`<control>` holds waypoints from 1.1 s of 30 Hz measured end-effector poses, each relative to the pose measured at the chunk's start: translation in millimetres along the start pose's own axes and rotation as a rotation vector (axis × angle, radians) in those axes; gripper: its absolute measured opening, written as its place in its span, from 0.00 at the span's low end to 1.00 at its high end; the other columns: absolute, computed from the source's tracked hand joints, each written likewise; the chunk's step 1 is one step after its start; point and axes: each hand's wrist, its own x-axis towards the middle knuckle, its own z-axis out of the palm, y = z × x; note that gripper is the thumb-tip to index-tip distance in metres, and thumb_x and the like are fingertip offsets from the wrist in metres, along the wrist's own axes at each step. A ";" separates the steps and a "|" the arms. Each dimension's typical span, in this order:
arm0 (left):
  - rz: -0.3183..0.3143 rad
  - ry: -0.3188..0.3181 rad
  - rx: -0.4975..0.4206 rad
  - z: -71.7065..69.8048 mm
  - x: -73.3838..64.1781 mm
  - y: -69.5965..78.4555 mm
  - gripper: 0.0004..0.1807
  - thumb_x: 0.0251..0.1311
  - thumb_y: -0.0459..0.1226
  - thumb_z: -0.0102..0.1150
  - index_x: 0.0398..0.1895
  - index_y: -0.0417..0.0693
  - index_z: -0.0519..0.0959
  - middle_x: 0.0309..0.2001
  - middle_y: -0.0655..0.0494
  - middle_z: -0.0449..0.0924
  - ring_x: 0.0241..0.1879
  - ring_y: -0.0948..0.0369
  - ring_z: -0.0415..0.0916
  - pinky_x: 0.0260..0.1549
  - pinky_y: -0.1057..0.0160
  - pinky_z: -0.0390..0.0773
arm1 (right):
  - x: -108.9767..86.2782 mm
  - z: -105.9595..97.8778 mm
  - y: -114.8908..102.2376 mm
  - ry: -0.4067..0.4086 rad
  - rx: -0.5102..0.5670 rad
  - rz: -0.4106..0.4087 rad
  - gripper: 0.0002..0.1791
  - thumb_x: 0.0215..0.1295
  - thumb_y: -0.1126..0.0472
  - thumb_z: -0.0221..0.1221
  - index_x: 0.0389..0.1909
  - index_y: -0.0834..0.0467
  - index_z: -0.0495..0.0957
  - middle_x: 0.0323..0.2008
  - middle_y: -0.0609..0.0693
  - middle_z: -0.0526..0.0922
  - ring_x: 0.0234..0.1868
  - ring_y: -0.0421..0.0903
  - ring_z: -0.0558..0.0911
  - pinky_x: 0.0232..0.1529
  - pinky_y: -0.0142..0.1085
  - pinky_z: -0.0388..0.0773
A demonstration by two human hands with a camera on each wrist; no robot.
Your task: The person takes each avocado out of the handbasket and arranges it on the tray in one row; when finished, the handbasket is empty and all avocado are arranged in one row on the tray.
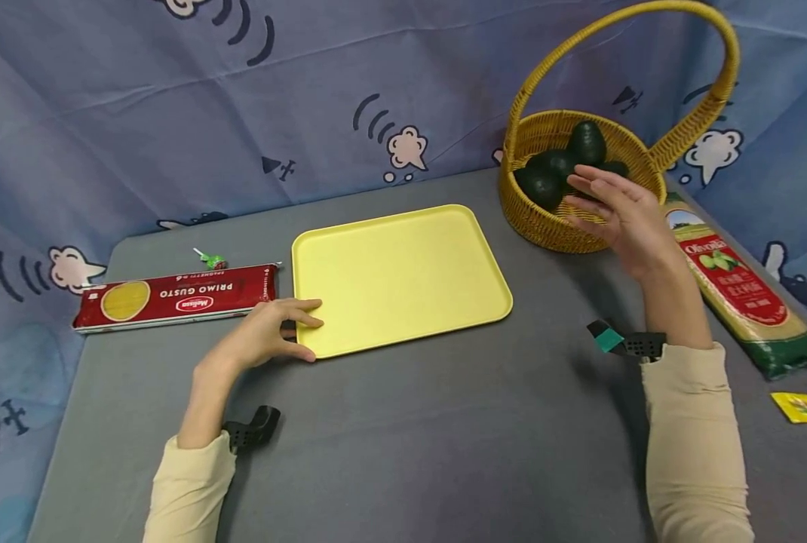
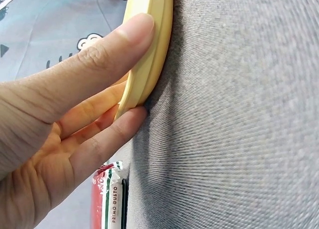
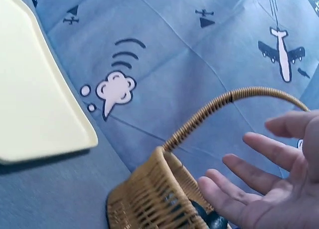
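Note:
A yellow rectangular tray point(image 1: 403, 279) lies on the grey table. My left hand point(image 1: 261, 332) holds its near left corner. In the left wrist view the thumb point(image 2: 107, 52) presses the tray's rim point(image 2: 157, 49), with the fingers around the corner. My right hand point(image 1: 624, 211) hovers over the near right part of a wicker basket point(image 1: 559, 237), fingers spread and holding nothing. Several dark green avocados point(image 1: 587, 143) lie in the basket, partly hidden by that hand. The right wrist view shows the open palm point(image 3: 279, 194) beside the basket's rim point(image 3: 174, 176).
Left of the tray lies a red spaghetti pack point(image 1: 216, 290), with a green lollipop point(image 1: 213, 261) behind it. A green-and-red pasta bag point(image 1: 743, 279) lies right of the basket, and a small yellow packet point(image 1: 805, 406) nearer. The basket's tall handle point(image 1: 722, 83) arches upward before the blue curtain point(image 1: 139, 136).

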 end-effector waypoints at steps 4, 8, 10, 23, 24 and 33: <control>-0.011 0.000 -0.007 0.1 1.7 -0.1 0.27 0.43 0.35 0.76 0.50 0.36 0.82 0.63 0.40 0.70 0.64 0.44 0.65 0.53 0.49 0.74 | 11.2 -13.0 -1.2 0.040 0.005 0.023 0.18 0.65 0.61 0.60 0.57 0.56 0.78 0.51 0.48 0.78 0.46 0.42 0.81 0.40 0.31 0.81; -0.014 0.006 -0.002 -0.8 1.1 0.2 0.27 0.42 0.34 0.76 0.49 0.35 0.82 0.63 0.40 0.71 0.63 0.44 0.66 0.54 0.48 0.73 | 28.6 -23.4 1.9 0.028 -0.116 0.067 0.22 0.63 0.63 0.62 0.59 0.55 0.76 0.54 0.47 0.75 0.49 0.41 0.78 0.40 0.28 0.80; -0.013 0.007 0.004 -1.1 0.8 -0.2 0.27 0.42 0.34 0.76 0.49 0.36 0.82 0.62 0.40 0.71 0.63 0.44 0.66 0.54 0.49 0.73 | 37.2 -29.5 4.1 0.006 -0.202 0.085 0.24 0.62 0.64 0.62 0.61 0.53 0.75 0.57 0.48 0.72 0.50 0.39 0.77 0.41 0.26 0.79; 0.004 -0.005 -0.002 3.0 4.9 -0.3 0.26 0.43 0.34 0.76 0.49 0.35 0.82 0.62 0.39 0.71 0.63 0.44 0.65 0.55 0.48 0.72 | 79.3 -69.7 3.3 -0.136 -0.473 0.186 0.31 0.63 0.67 0.61 0.67 0.53 0.69 0.56 0.45 0.74 0.44 0.34 0.82 0.41 0.26 0.79; 0.001 -0.003 -0.003 3.1 5.1 -0.3 0.27 0.42 0.34 0.76 0.49 0.35 0.82 0.62 0.39 0.71 0.63 0.44 0.65 0.55 0.49 0.72 | 82.5 -70.3 2.1 -0.141 -0.484 0.202 0.31 0.63 0.66 0.61 0.68 0.53 0.68 0.55 0.45 0.74 0.44 0.34 0.82 0.41 0.26 0.79; -0.025 -0.001 -0.006 1.9 2.0 -1.5 0.27 0.42 0.33 0.76 0.50 0.35 0.82 0.63 0.40 0.70 0.64 0.44 0.65 0.55 0.49 0.72 | 104.5 -63.5 2.3 -0.255 -0.762 0.334 0.37 0.66 0.57 0.60 0.74 0.48 0.56 0.75 0.51 0.51 0.47 0.30 0.79 0.45 0.27 0.78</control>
